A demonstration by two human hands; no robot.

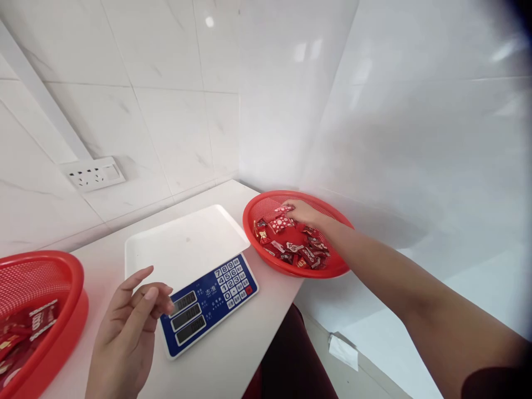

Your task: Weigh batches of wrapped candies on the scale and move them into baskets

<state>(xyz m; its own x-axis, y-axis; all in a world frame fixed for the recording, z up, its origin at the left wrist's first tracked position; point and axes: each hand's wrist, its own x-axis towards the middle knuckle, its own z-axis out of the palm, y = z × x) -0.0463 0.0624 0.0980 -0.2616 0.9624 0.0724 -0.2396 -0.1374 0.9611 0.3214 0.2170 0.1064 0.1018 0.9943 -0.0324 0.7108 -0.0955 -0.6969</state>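
My right hand (305, 213) reaches into the red mesh basket (266, 206) at the counter's far right corner. Its fingers close around a red wrapped candy (281, 223) on top of a heap of several red candies (301, 250). My left hand (128, 327) hovers above the near left of the counter, fingers loosely apart, holding nothing. It is just left of a white electronic scale (187, 246) with a blue keypad panel (210, 305); the scale's pan is bare.
A second red mesh basket (62, 277) with red candies stands at the near left edge. A white wall socket (91, 173) is on the tiled wall behind. The counter's front edge drops to the floor, where a scrap of paper (343, 351) lies.
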